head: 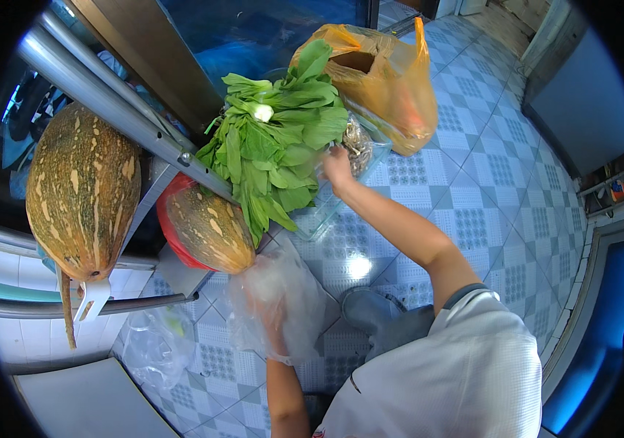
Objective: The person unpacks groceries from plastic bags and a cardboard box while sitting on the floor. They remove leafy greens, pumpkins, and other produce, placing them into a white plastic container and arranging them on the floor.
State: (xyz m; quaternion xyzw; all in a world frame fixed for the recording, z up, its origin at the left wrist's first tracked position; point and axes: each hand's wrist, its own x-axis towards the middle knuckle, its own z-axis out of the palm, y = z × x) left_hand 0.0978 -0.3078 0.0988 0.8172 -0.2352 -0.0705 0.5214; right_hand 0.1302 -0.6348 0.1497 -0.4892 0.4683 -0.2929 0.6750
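Note:
My left hand [271, 309] is inside a translucent plastic bag [306, 306], seen only dimly through the film, and the bag hangs around it. Bunched plastic shows at the fingers. My right hand [337, 166] is at the right edge of a large heap of leafy greens [279, 148], with its fingers curled. Those fingertips are blurred, so whether they grip anything is unclear. Just beyond that hand, a clear bag of brownish dried-looking food [358, 139] lies in a clear shallow tray [315, 232], partly covered by the leaves.
An orange plastic bag [399, 98] with a cardboard box in it stands behind the tray. Two large mottled pumpkins [85, 191] are at the left, one in red netting [172, 224]. Metal rails [98, 104] cross there. Another clear bag [156, 345] lies on the tiled floor [471, 180].

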